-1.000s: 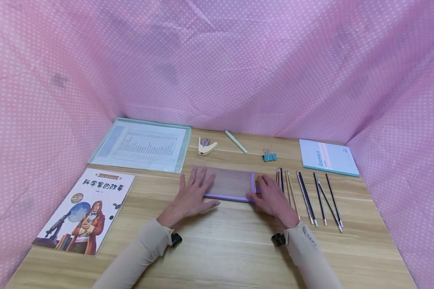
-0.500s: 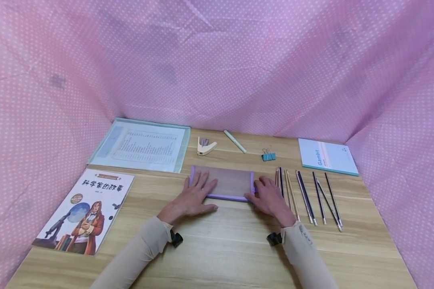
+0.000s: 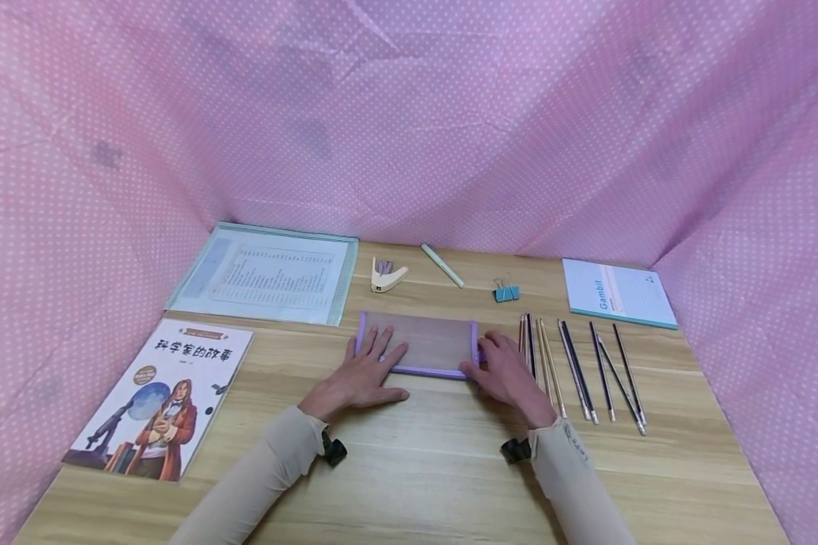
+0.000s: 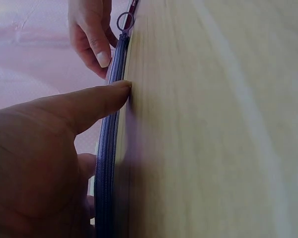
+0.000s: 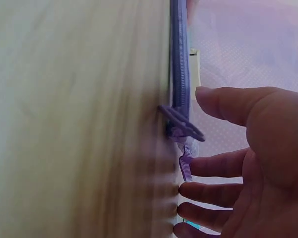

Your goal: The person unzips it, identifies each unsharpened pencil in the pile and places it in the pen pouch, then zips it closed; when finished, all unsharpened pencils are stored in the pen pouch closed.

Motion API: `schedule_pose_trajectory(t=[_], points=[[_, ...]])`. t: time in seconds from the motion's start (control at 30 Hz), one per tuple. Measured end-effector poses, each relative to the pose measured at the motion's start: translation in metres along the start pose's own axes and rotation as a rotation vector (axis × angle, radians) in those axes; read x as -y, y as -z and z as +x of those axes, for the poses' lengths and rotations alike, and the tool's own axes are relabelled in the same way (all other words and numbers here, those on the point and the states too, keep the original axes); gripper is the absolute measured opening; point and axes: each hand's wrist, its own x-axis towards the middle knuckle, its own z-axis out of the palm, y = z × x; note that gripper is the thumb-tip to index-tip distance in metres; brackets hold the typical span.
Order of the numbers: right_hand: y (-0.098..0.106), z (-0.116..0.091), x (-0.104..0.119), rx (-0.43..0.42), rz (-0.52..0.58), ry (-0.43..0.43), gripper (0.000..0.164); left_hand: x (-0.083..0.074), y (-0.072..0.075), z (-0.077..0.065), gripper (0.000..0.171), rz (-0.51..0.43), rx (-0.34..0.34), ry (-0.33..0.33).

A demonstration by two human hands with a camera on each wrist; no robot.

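Note:
A flat purple-edged mesh zip pouch [image 3: 436, 344] lies on the table between both hands. My left hand [image 3: 361, 378] rests with spread fingers on its left part, the thumb lying near the front edge. At the right end is my right hand [image 3: 507, 375]; its thumb is near the front corner and its fingers by the side edge. The right wrist view shows the zipper [image 5: 180, 59] closed along the edge, with a ring pull [image 5: 183, 123] at its end. A purple ribbon tab [image 5: 186, 163] touches the right fingertips, which are extended, the thumb apart from them.
Several pencils [image 3: 572, 371] lie right of the right hand. Behind the pouch are a stapler [image 3: 388, 276], a pale green pen [image 3: 441, 265] and a teal binder clip [image 3: 506, 291]. A document folder [image 3: 266, 272] and a book [image 3: 163, 397] lie left, a notebook [image 3: 620, 294] right.
My left hand has shifted slightly down and left, uncovering the pouch's left edge. The right hand has moved a little left along the right end. Over the last half second both hands barely moved.

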Motion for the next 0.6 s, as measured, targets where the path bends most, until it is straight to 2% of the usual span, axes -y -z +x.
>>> schedule_pose_trajectory(t=[0.3, 0.6], points=[[0.0038, 0.0027, -0.0005, 0.011, 0.232, -0.051, 0.053, 0.0008, 0.0, 0.0001, 0.086, 0.001, 0.002, -0.008], [0.0094, 0.0025, -0.0043, 0.044, 0.453, -0.117, 0.05, 0.0005, 0.0, 0.0, 0.086, -0.008, 0.0, -0.009]])
